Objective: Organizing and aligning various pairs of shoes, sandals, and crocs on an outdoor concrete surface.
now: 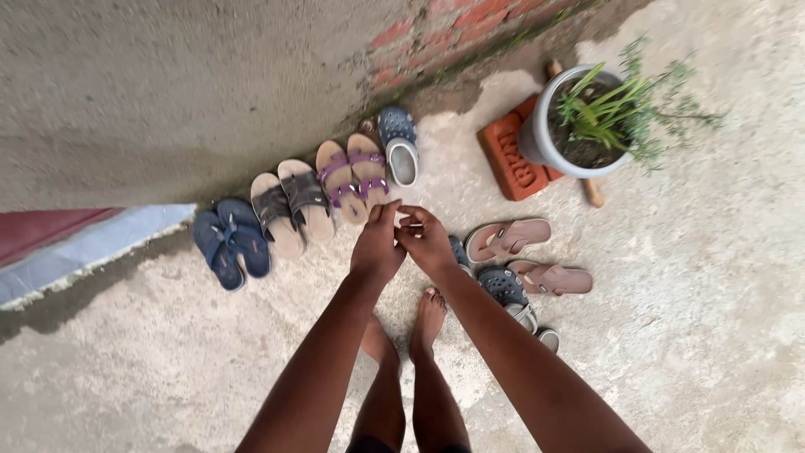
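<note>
Both hands, left hand (377,243) and right hand (426,241), meet fingertip to fingertip, holding nothing, with the purple-strapped sandals (354,179) just beyond the left, lengthwise away.

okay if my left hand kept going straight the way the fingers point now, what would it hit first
Probably the tan sandals with purple straps lined up by the grey wall. The left hand points up-frame toward them, its fingertips meeting the right hand. Depth is unclear: both hands are well above the concrete ground.
</note>
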